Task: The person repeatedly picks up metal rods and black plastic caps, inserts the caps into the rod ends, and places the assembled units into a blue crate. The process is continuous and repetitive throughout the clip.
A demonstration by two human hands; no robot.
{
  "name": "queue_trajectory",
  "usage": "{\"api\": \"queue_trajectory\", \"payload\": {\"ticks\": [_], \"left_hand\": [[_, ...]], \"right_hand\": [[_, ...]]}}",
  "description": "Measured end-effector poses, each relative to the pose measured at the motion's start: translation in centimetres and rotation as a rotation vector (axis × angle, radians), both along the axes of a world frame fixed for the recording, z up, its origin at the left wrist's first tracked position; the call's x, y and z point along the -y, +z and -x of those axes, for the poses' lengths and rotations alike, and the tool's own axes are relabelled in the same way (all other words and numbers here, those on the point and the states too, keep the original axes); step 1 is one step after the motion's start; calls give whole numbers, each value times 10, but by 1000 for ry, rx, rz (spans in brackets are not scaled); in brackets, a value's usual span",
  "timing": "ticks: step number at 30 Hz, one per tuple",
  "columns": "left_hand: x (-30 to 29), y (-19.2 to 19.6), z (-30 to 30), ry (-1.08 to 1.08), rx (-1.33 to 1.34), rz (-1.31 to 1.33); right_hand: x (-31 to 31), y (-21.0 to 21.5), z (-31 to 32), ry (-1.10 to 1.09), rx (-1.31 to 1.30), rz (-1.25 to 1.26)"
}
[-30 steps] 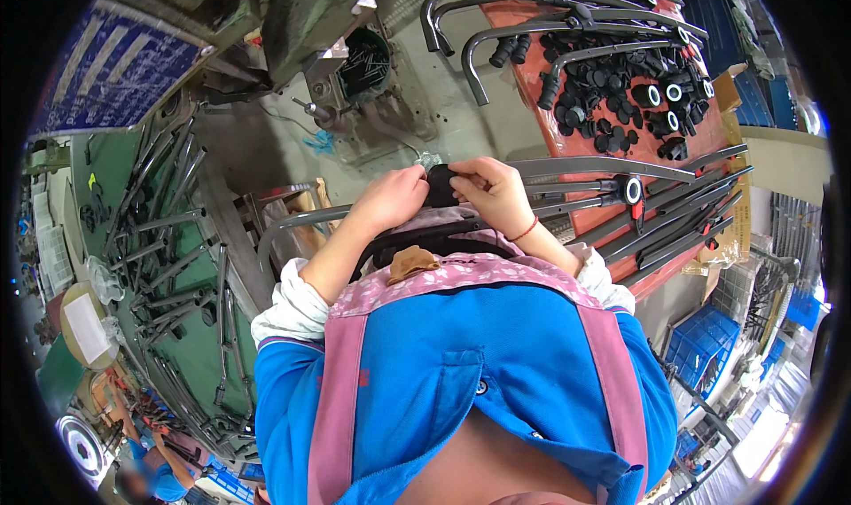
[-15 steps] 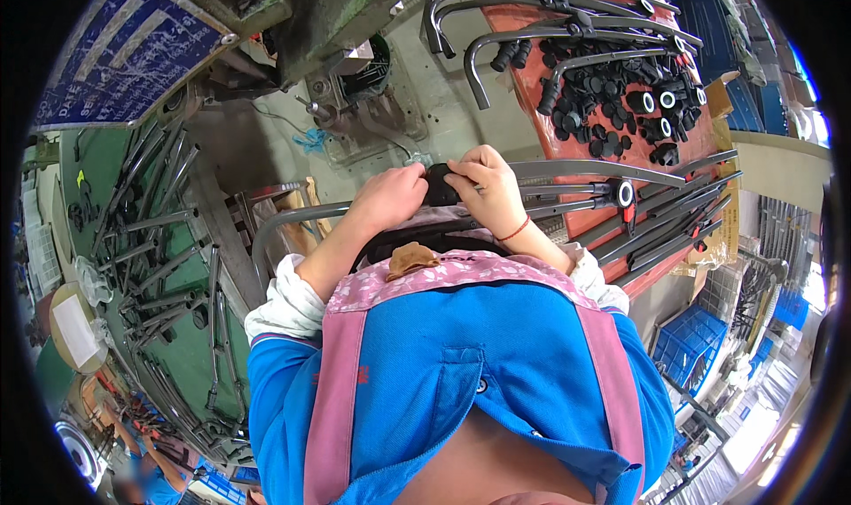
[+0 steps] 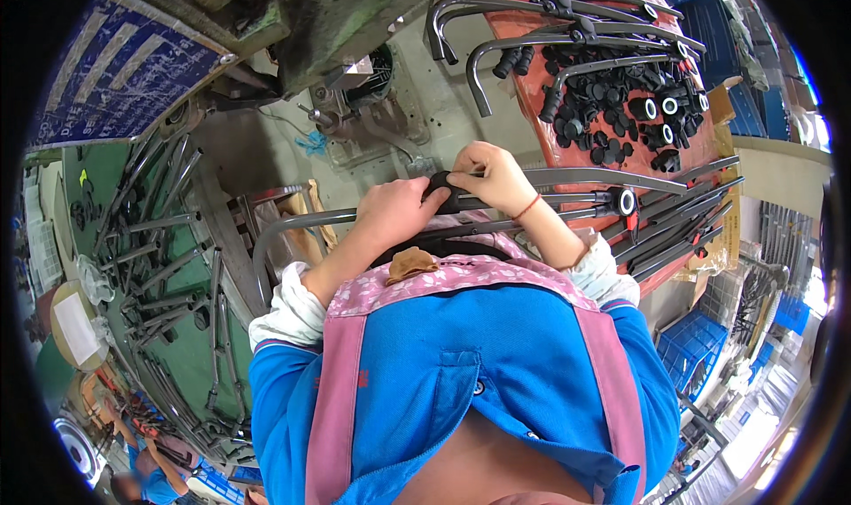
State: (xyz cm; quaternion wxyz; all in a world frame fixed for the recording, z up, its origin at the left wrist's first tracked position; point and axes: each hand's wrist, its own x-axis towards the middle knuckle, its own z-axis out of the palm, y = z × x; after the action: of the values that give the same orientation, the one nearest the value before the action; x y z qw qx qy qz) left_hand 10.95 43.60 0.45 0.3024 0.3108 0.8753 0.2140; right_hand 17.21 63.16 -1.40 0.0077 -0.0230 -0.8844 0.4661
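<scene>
A long bent grey metal tube (image 3: 292,226) lies across in front of me, curving down at its left end. My left hand (image 3: 394,211) and my right hand (image 3: 492,175) meet over its middle, both pinching a small black plastic sleeve (image 3: 441,191) that sits on the tube. A thin red band circles my right wrist. The tube's right end (image 3: 625,202) carries a black ring with a white face.
More grey tubes (image 3: 674,230) are stacked at the right. An orange surface (image 3: 567,150) holds curved tubes (image 3: 505,48) and a heap of black plastic fittings (image 3: 634,106). A green machine (image 3: 346,26) stands ahead. Racks of tubes (image 3: 151,266) fill the left.
My hands have stayed together on the black sleeve over the tube; the view has shifted slightly, with little else different.
</scene>
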Motion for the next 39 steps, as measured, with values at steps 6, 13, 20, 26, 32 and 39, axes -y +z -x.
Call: {"api": "queue_trajectory", "payload": {"ticks": [6,13,20,26,32,39], "left_hand": [[-4,7,3,19,-4,-26],[-3,-7,12,47,80,-53],[-18,8,22,18,83,-91],[-22,13,48,-141,-340,-280],[-65,22,66,-91,-259,-356],[-147,17,113,-39,-165,-378]], "right_hand": [[-10,-1,-8,17,142,-49],[-74,23,-70,424,60,-944],[-101,52,-56,433,8,-1003],[-179,75,-26,177,-204,-1144],[-270,93,7,42,5,-1368],[-342,77,48,-85,26,-1287]]}}
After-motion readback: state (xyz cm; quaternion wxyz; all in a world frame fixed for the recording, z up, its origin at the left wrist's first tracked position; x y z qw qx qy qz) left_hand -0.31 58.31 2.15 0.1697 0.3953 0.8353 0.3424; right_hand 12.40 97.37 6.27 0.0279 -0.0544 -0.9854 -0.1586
